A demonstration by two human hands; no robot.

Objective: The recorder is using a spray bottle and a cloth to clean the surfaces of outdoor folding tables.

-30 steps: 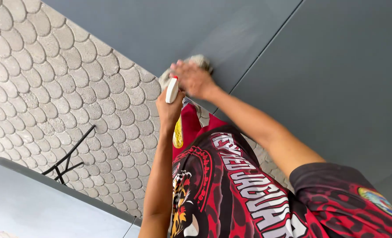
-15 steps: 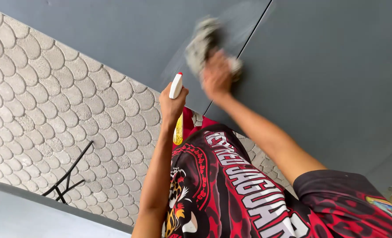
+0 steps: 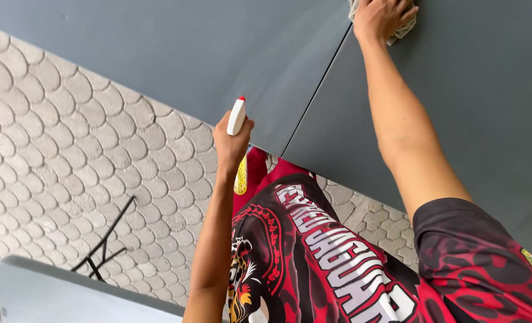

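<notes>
Up against the dark grey panel (image 3: 475,119), seen from the head camera, the right hand (image 3: 382,17) lies flat with fingers spread, pressing a grey cloth (image 3: 404,27) onto the surface just right of the seam between two panels. Lower and to the left, the left hand (image 3: 231,142) is clamped round a spray bottle (image 3: 237,119) with a white head, a red tip and a yellow body; whether liquid is inside cannot be told. Beyond, the floor (image 3: 56,137) is paved in pale scale-shaped stones, with a black metal frame (image 3: 107,242) standing on it.
</notes>
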